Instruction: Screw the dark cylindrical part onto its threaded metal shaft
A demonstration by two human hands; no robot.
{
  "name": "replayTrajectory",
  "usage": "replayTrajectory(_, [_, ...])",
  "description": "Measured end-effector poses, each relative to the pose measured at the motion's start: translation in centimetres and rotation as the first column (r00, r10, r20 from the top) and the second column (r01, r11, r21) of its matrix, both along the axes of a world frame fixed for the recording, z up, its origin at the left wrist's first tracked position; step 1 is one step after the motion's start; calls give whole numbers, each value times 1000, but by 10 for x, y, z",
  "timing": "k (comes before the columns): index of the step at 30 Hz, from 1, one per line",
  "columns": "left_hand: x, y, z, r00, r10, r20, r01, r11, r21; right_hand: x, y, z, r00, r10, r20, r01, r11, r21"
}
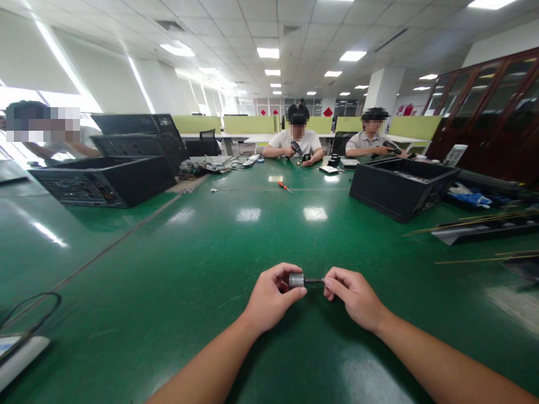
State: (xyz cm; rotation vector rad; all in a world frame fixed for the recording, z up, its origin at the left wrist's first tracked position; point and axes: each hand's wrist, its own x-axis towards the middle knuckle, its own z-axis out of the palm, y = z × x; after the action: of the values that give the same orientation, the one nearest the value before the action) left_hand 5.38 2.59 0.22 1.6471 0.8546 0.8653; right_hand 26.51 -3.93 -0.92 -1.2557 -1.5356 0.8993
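Between my two hands, just above the green tabletop (pixel 202 292), is a short silver metal cylinder (pixel 297 280) with a thin dark shaft (pixel 314 280), shaped like a hole saw. It lies level, the shaft pointing right. My left hand (pixel 269 297) is closed around the cylinder, thumb below and fingers above. With thumb and fingertips, my right hand (pixel 353 294) pinches the shaft's far end, so the tip is hidden.
An orange screwdriver (pixel 283 186) lies mid-table. Black computer cases stand left (pixel 105 179) and right (pixel 391 188). Metal strips (pixel 484 227) and thin rods (pixel 467 261) lie at right. A white device with a cable (pixel 25 359) is near left. Co-workers sit opposite, two with power drills (pixel 296 148).
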Motion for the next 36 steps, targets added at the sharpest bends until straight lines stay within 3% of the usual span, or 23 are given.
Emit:
replayTrajectory(15, [0, 3, -2, 999, -19, 29, 20, 999, -29, -1, 2, 0, 999, -14, -41, 13, 1000, -27])
replayTrajectory(18, [0, 4, -2, 999, -14, 46, 17, 999, -48, 0, 5, -2, 980, -30, -195, 16, 997, -74])
replayTrajectory(22, [0, 4, -1, 998, -11, 68, 17, 996, -86, 1, 9, -4, 863, -130, -488, 46, 982, -181])
replayTrajectory(25, [0, 5, 1, 997, -1, 79, 10, 993, -114, 2, 11, -4, 806, -135, -577, 28, 981, -191])
replayTrajectory(32, [-4, 13, 4, 932, 200, 301, -98, 942, -321, 0, 11, -1, 812, -95, -575, -16, 982, -186])
replayTrajectory(36, [-26, 16, 11, 891, 310, 332, -182, 913, -365, 0, 10, 1, 807, -72, -586, -57, 978, -199])
